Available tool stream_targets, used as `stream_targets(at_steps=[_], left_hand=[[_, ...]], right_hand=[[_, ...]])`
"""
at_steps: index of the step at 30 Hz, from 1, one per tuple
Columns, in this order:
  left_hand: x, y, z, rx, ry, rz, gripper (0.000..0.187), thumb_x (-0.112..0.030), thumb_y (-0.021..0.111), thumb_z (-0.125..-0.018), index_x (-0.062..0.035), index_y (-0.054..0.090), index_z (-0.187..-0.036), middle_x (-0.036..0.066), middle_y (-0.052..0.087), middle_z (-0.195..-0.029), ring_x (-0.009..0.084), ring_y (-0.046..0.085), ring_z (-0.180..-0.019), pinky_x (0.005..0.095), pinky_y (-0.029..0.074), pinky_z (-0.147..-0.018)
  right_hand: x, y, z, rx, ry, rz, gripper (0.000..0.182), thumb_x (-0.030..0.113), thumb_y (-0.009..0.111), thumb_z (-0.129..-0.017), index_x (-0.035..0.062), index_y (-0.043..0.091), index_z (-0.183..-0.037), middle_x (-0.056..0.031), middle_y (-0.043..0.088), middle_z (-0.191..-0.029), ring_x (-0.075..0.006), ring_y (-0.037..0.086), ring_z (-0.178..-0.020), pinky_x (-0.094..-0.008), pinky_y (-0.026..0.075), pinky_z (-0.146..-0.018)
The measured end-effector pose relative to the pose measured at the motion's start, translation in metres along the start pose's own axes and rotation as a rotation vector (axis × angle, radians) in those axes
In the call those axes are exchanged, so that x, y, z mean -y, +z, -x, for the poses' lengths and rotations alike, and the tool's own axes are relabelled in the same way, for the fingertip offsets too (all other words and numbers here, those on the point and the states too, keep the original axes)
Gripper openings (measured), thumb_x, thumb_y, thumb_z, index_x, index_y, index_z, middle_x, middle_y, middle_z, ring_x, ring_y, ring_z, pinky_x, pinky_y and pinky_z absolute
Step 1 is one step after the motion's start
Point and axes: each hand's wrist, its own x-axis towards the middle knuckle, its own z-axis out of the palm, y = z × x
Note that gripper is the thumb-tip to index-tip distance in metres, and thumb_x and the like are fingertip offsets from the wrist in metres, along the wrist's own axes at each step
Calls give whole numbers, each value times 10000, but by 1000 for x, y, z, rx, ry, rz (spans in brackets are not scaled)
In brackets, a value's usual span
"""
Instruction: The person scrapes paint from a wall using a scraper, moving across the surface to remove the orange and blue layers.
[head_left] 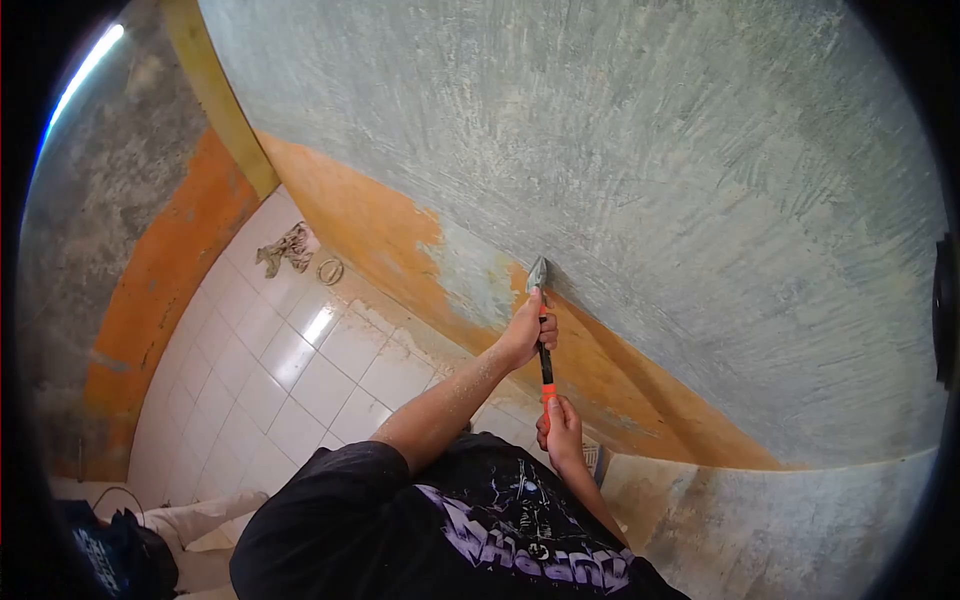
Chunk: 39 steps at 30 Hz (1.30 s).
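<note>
Wall (650,150): upper area mostly scraped grey; orange band (360,215) along base left, judged roughly half done. Scraper (541,320) blade pressed at band's upper edge. Left hand (526,330) fingers wrapped high on handle; right hand (562,428) clenched round its end.

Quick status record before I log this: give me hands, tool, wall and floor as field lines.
left hand: gripped around the upper handle, just below the blade
right hand: gripped on the orange end of the handle
scraper: blade tip pressed against the wall at the edge of the orange band
wall: grey-green scraped surface above, orange paint band along the bottom
floor: white tiles, dust along the wall base
on floor: crumpled rag and a small ring beside it
</note>
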Motion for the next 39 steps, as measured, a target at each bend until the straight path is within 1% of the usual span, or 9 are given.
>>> stream_targets(at_steps=[7,10,16,19,22,28,31,36,39], left_hand=[[16,4,-3,-44,49,-40,441,-601,300,-1006,-169,392,-1002,-34,260,-603,92,279,-505,269,308,-520],[18,6,-2,-38,90,-40,437,-595,295,-1010,-169,392,-1001,-38,251,-598,89,270,-497,265,302,-509],[9,2,-1,-19,108,-32,438,-599,296,-1008,-172,392,-997,-47,231,-587,85,245,-483,263,296,-500],[4,2,-1,-35,89,-48,440,-606,300,-1005,-175,392,-995,-49,227,-584,84,239,-479,264,294,-497],[-5,-5,-1,-32,79,-57,443,-609,302,-1004,-175,390,-995,-49,226,-583,84,240,-478,266,294,-496],[-9,-14,0,-33,76,-102,456,-621,302,-997,-173,384,-998,-45,229,-576,85,241,-465,270,283,-474],[-8,-17,-5,-36,84,-125,461,-624,304,-995,-171,385,-1004,-41,233,-572,86,235,-453,272,271,-456],[-19,-13,-3,-130,108,-120,457,-615,300,-1001,-168,394,-1013,-44,230,-564,86,232,-443,270,263,-447],[-34,-28,-9,-97,164,-81,457,-613,301,-1001,-168,405,-1016,-53,224,-557,80,230,-440,268,259,-447]], right_hand=[[-14,-16,-6,-2,-50,5,265,317,452,-1038,66,535,-1029,28,402,-559,-59,328,-388,-230,253,-352],[-6,-15,-4,-27,-36,-15,268,317,500,-1021,57,566,-1032,51,384,-559,-50,335,-415,-236,265,-374],[-4,-8,-10,-13,-81,22,260,299,497,-1024,49,568,-1031,47,409,-573,-46,358,-441,-230,275,-389],[-10,-4,-13,-31,-54,54,275,322,445,-1039,64,538,-1033,35,391,-539,-65,339,-390,-239,273,-361],[-15,8,-16,-49,-94,100,282,325,441,-1039,59,536,-1032,34,387,-539,-65,338,-391,-241,274,-362],[-15,23,-16,-98,-26,40,277,310,480,-1031,42,552,-1024,39,419,-564,-51,367,-430,-232,293,-392],[-26,26,-20,-95,-99,85,285,310,478,-1032,37,559,-1012,37,419,-559,-51,372,-431,-234,293,-392],[-15,33,-26,-76,-76,87,288,303,488,-1029,26,567,-1009,38,431,-573,-48,376,-440,-233,292,-397],[-5,42,-40,-59,-126,146,288,304,500,-1025,25,570,-1010,43,429,-580,-46,369,-443,-231,286,-400]])
